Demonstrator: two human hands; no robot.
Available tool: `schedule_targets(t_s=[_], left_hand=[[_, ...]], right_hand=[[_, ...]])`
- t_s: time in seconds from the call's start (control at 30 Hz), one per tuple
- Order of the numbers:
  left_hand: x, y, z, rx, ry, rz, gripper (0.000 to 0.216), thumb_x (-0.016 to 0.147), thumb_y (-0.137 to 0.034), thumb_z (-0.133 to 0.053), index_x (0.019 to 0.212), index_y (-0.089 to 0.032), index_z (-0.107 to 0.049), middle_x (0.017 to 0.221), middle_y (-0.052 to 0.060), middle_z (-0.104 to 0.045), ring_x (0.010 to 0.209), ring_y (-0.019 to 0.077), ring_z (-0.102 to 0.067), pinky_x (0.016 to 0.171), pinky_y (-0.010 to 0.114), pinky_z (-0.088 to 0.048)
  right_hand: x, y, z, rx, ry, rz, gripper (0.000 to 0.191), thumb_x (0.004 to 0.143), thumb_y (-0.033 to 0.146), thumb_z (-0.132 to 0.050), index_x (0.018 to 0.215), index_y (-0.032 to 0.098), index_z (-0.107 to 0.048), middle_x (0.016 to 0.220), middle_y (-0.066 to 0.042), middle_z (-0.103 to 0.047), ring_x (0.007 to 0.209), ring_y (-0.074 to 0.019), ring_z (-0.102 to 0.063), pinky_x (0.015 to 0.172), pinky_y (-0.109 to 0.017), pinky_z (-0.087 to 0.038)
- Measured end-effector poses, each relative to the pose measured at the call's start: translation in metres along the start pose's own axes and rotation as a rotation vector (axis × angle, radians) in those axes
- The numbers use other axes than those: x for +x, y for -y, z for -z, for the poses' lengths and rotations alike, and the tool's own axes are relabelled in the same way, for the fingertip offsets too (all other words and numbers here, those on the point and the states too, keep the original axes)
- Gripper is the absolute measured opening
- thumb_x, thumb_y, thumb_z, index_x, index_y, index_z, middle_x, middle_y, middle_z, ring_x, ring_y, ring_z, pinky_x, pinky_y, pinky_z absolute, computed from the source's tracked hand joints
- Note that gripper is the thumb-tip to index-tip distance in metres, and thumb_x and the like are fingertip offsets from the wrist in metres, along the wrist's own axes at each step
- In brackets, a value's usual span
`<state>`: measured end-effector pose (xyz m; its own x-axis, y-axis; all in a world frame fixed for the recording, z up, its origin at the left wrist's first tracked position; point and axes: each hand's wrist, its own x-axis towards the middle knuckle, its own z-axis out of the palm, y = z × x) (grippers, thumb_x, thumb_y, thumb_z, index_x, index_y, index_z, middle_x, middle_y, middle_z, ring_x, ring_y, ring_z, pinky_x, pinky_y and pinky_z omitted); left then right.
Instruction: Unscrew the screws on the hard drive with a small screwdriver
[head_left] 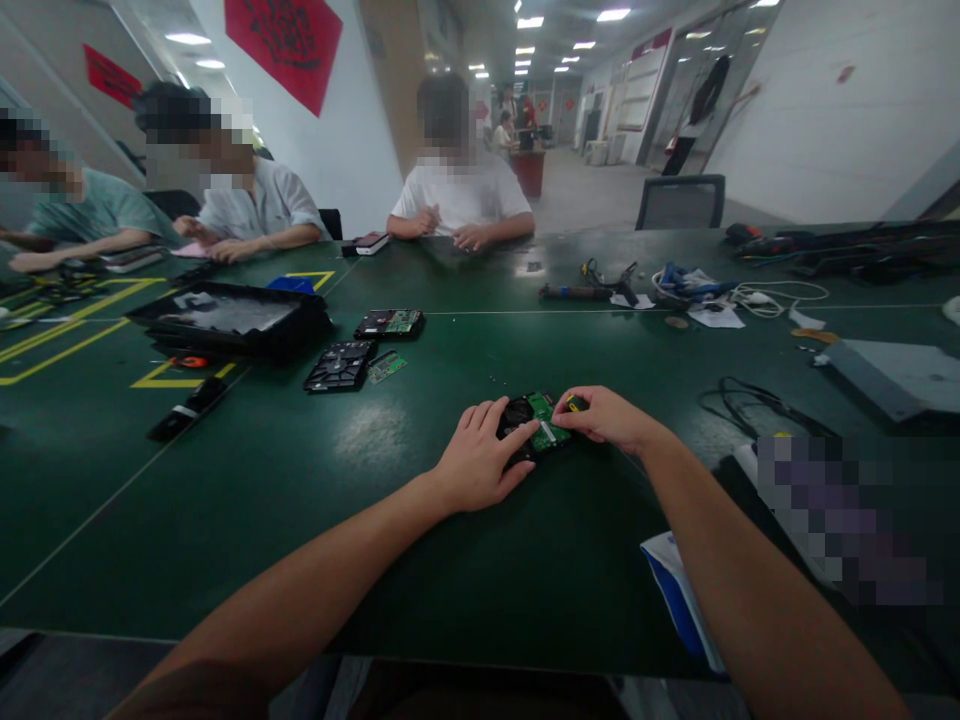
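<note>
A hard drive (534, 424) with a green circuit board on top lies on the dark green table (420, 520) in front of me. My left hand (480, 458) rests flat on its left side, fingers spread over the black casing. My right hand (609, 415) is closed in a pinch around a small tool with a yellow and black handle (576, 404), its tip down on the green board.
Two more drives (390, 322) (340, 365) and a loose green board (387, 366) lie beyond, next to a black tray (229, 318). Cables and tools (675, 285) sit far right. Three people sit across the table. A blue-and-white packet (679, 595) lies near my right forearm.
</note>
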<state>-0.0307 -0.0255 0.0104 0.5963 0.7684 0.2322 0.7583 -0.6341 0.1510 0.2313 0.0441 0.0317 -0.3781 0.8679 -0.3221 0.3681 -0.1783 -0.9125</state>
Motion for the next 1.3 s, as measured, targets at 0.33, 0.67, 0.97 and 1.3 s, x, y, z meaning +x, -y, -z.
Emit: schedule_targets(t_s=[0.33,0.67,0.97,1.3], left_hand=[[0.0003,-0.0027,0.0014,0.018,-0.011,-0.001,0.061,0.101,-0.054,-0.057,0.158,-0.032,-0.048,0.163,0.018,-0.034,0.147,0.0437,-0.036,0.116,0.064,-0.035],[0.0001,-0.0021,0.0037,0.016,0.009,0.007,0.062,0.101,-0.056,-0.057,0.158,-0.033,-0.046,0.164,0.016,-0.032,0.149,0.0431,-0.034,0.117,0.063,-0.034],[0.0,-0.003,0.001,0.008,0.005,0.016,0.062,0.102,-0.054,-0.058,0.159,-0.034,-0.046,0.166,0.015,-0.031,0.149,0.0432,-0.033,0.119,0.064,-0.032],[0.0,-0.0028,0.0001,0.017,0.008,0.013,0.062,0.102,-0.053,-0.058,0.159,-0.033,-0.046,0.166,0.017,-0.03,0.149,0.0437,-0.033,0.117,0.064,-0.033]], right_hand=[[-0.003,0.005,-0.001,-0.096,-0.012,-0.002,0.029,0.079,0.04,-0.084,0.095,0.02,-0.069,0.068,0.003,-0.055,0.054,-0.0086,-0.041,0.046,-0.024,-0.026],[-0.0045,0.0037,0.0024,-0.113,0.008,0.014,0.032,0.079,0.044,-0.084,0.096,0.021,-0.071,0.069,0.001,-0.058,0.053,-0.0085,-0.038,0.046,-0.025,-0.023],[-0.002,0.0019,-0.0006,-0.085,-0.02,0.015,0.029,0.077,0.04,-0.085,0.093,0.021,-0.071,0.072,0.0,-0.059,0.058,-0.011,-0.045,0.047,-0.025,-0.028],[-0.0015,0.0011,0.0016,0.019,0.02,0.002,0.03,0.08,0.04,-0.082,0.097,0.02,-0.067,0.06,0.007,-0.047,0.052,-0.0078,-0.036,0.046,-0.023,-0.02]])
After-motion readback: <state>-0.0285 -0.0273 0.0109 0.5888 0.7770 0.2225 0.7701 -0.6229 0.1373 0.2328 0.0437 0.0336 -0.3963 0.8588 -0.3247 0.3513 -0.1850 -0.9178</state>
